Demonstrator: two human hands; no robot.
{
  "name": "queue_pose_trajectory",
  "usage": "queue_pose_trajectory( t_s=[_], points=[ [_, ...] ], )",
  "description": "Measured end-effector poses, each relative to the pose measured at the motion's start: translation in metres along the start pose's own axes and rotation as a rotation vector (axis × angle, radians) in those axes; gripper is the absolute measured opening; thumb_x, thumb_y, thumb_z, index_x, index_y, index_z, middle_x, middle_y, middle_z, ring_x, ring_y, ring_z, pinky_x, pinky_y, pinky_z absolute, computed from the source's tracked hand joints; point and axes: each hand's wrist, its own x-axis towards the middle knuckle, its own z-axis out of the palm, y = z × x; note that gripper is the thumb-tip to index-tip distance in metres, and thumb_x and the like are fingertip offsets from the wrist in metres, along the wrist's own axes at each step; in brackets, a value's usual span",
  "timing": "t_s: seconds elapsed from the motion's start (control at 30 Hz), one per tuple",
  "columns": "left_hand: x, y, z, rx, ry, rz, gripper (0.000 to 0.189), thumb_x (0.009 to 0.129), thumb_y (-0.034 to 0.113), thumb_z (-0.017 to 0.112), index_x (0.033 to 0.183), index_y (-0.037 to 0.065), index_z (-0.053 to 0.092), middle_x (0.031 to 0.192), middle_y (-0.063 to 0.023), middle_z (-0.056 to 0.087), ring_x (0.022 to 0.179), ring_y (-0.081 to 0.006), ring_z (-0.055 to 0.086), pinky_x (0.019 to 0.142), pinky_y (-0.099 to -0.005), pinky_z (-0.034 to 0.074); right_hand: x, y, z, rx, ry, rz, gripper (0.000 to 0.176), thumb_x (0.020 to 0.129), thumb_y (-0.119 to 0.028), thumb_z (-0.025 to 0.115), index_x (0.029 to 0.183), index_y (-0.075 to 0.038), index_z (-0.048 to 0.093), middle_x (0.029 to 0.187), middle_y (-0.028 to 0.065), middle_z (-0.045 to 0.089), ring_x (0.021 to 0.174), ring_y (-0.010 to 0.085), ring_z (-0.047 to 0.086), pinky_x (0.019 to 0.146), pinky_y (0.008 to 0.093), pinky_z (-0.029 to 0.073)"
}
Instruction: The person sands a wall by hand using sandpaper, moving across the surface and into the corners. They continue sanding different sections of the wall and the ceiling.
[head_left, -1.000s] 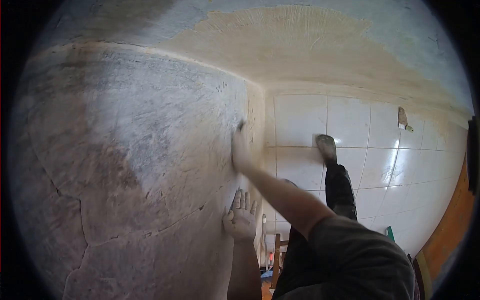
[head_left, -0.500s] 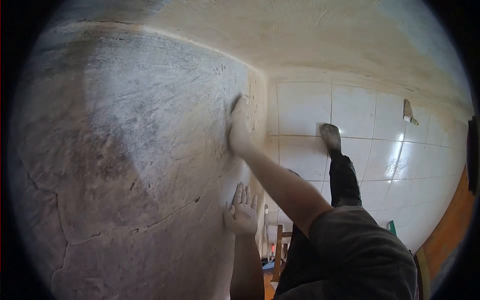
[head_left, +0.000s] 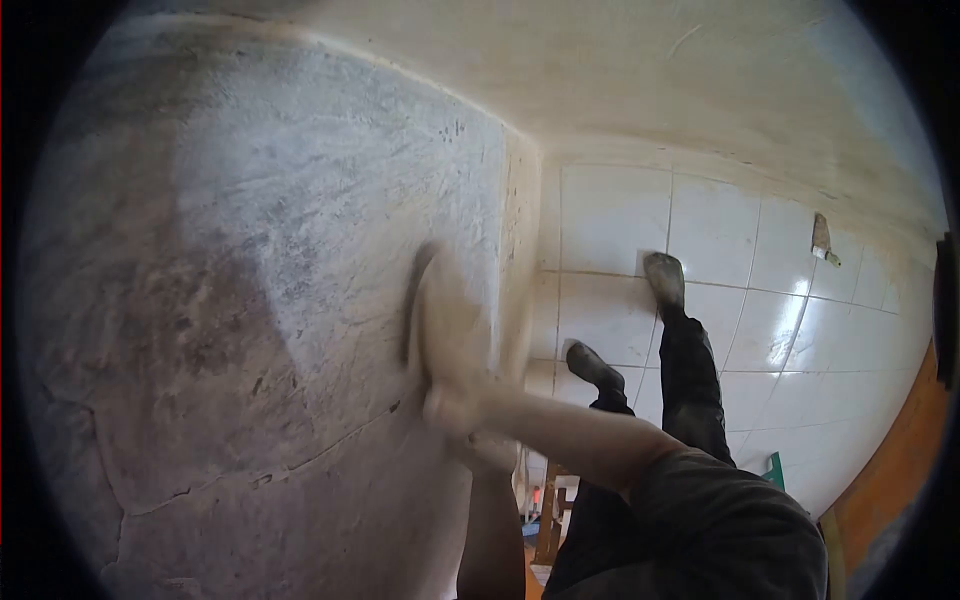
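Your right hand (head_left: 452,330) is at the side wall (head_left: 250,200) to your left, your partly hidden left hand (head_left: 496,452) just behind it. The front wall (head_left: 680,90) meets it ahead; right, on the floor (head_left: 612,215), your right foot (head_left: 665,282) stands before your left foot (head_left: 593,366), a small object (head_left: 821,238) beyond.

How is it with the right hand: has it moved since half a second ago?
Yes: the right hand has moved down and left in the picture, closer to the wall crack.

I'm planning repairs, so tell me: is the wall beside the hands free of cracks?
No, a jagged crack runs across the wall below and left of the right hand.
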Motion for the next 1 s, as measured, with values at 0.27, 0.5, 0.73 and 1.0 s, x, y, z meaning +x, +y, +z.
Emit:
queue_pose_trajectory(
  t_s=[0.27,0.5,0.73,1.0],
  points=[
    [-0.004,0.016,0.009,0.046,-0.135,0.0,0.085,0.081,0.04,0.04,0.152,-0.003,0.022,0.16,-0.0165,0.021,0.15,-0.027,0.014,0.12,-0.0459,0.012,0.031,-0.018,-0.007,-0.004,-0.147,0.159,0.071,0.095,-0.028,0.043,0.15,0.007,0.015,0.148,0.0285,0.029,0.141,0.0397,0.027,0.119,0.044,0.02],
    [0.0,0.013,0.005,-0.088,-0.174,-0.004,0.089,0.08,0.041,0.039,0.154,-0.003,0.014,0.164,-0.0129,0.011,0.152,-0.0269,0.002,0.122,-0.0439,0.003,-0.003,-0.057,-0.011,-0.272,-0.1,-0.417,0.081,0.094,-0.033,0.048,0.151,0.008,0.01,0.155,0.0306,0.02,0.145,0.0398,0.021,0.119,0.0421,0.02],
    [-0.005,0.019,0.035,0.119,-0.021,0.009,0.091,0.078,0.04,0.043,0.152,-0.006,0.018,0.161,-0.0143,0.016,0.151,-0.0253,0.008,0.122,-0.0426,0.007,0.015,-0.051,-0.02,-0.081,-0.485,-0.072,0.088,0.091,-0.04,0.057,0.148,0.012,0.014,0.155,0.0329,0.017,0.148,0.0404,0.014,0.121,0.0429,0.014],
    [-0.015,0.045,0.065,0.148,-0.137,0.071,0.08,0.084,0.028,0.04,0.153,-0.004,0.015,0.163,-0.0137,0.012,0.151,-0.0285,0.007,0.121,-0.0479,0.008,0.067,-0.074,-0.019,0.199,-0.336,0.367,0.082,0.096,-0.04,0.044,0.151,0.007,0.008,0.156,0.0335,0.01,0.147,0.0422,0.008,0.121,0.0451,0.008]
  ],
)
